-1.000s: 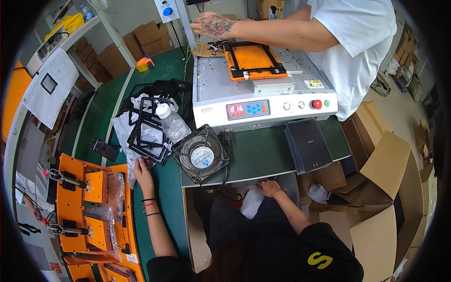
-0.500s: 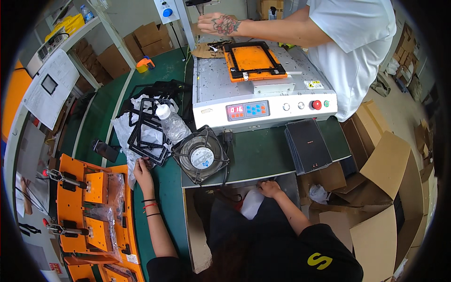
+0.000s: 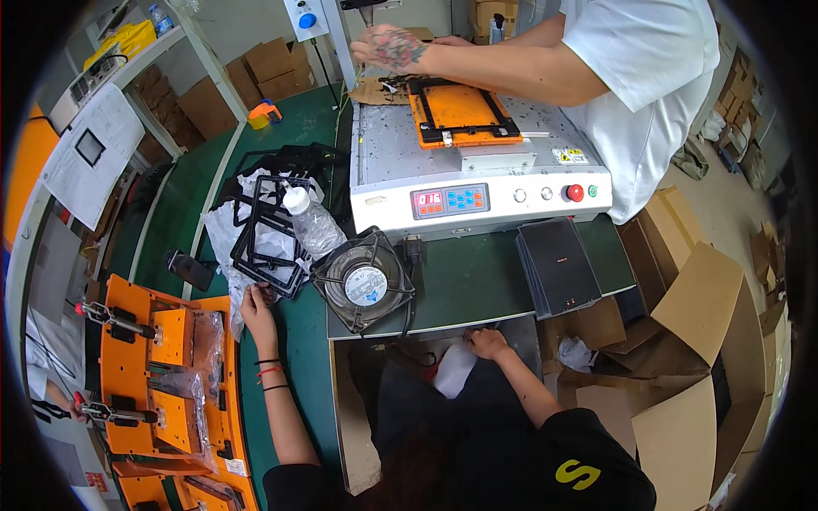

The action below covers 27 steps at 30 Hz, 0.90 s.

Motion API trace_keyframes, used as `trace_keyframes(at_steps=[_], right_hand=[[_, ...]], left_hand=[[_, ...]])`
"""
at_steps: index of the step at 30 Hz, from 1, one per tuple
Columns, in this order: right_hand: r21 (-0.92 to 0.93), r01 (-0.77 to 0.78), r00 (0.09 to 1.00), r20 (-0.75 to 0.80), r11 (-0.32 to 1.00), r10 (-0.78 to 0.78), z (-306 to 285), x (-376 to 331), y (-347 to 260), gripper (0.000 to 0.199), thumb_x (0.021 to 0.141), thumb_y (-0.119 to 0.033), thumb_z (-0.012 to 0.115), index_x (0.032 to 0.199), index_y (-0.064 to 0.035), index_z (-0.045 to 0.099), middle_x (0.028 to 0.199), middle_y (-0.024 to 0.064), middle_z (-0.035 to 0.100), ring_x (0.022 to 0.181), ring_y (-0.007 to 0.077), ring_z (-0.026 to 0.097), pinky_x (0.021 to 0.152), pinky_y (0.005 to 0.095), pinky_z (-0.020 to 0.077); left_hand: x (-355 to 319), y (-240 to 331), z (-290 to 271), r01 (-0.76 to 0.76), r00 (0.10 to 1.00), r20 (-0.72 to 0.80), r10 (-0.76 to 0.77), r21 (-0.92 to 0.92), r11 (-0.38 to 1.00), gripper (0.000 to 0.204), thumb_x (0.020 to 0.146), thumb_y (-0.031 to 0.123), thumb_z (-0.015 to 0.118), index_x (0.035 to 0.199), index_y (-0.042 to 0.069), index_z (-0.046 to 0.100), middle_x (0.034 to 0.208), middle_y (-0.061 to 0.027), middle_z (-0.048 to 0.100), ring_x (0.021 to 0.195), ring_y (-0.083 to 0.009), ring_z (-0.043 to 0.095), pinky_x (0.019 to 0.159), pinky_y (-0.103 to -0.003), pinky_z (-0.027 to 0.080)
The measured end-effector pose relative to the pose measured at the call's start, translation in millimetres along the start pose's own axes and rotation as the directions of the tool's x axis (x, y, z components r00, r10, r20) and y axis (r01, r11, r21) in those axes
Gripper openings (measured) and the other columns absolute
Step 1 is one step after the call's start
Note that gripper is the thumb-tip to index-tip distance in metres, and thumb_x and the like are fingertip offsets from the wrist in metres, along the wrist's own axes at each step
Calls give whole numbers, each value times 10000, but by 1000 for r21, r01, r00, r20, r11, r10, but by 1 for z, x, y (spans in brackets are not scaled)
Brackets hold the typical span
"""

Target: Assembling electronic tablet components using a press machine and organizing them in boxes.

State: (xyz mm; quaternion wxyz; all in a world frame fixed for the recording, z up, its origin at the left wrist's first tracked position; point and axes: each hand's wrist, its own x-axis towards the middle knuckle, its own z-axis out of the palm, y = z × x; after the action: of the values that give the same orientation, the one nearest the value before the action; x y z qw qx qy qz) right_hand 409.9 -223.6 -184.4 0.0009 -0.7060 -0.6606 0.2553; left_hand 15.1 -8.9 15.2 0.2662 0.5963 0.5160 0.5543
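Note:
My left hand (image 3: 257, 312) lies on the green table with its fingers curled in, beside the white crumpled wrapping (image 3: 223, 238) and below a stack of thin black frames (image 3: 268, 243). Whatever its fingertips hold is too small to make out. Under the table's front edge is my right hand (image 3: 487, 343), fingers bent, near a white sheet-like thing (image 3: 456, 370) over my lap. Its fingertips are partly hidden, and I cannot make out what they touch. Between my hands, on the tabletop, sit a round fan (image 3: 365, 285) and a clear bottle with a white cap (image 3: 315, 226).
Across from me a co-worker's hand (image 3: 392, 48) reaches over a white machine (image 3: 477, 200) carrying an orange fixture (image 3: 464, 111). Dark flat panels (image 3: 558, 264) are stacked at the table's right. Orange clamp jigs (image 3: 170, 375) stand left, open cardboard boxes (image 3: 677, 426) right.
The co-worker's tattooed hand has shifted slightly left and down, and part of their other hand now shows behind it. Another person's hand appears by the left clamp. My hands hardly move.

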Motion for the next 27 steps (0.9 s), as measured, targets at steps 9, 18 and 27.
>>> trace_keyframes(at_steps=[9,18,27], right_hand=[[23,1,1000,21,1000,-1,-11,-5,-6,316,843,-325,464,1064,-127,572,952,162,644,890,320,623,779,458,491],[10,2,999,38,1000,-2,-11,-4,-6,335,850,-331,460,1084,-117,569,942,167,646,891,325,621,776,459,492],[-19,-13,1000,29,1000,13,-12,-5,-8,321,847,-326,469,1067,-121,584,918,161,650,861,319,629,764,453,496]], left_hand=[[1,0,-2,10,1000,-4,-10,19,1000,356,966,220,400,829,-55,580,637,-21,509,580,-87,445,557,-228,376],[1,1,-1,5,1000,3,-5,24,1000,347,966,218,401,832,-48,580,639,-19,513,588,-82,447,560,-224,375],[1,-5,-3,0,1000,-1,0,45,999,357,962,226,403,837,-55,585,639,-25,517,587,-92,446,561,-237,370]])
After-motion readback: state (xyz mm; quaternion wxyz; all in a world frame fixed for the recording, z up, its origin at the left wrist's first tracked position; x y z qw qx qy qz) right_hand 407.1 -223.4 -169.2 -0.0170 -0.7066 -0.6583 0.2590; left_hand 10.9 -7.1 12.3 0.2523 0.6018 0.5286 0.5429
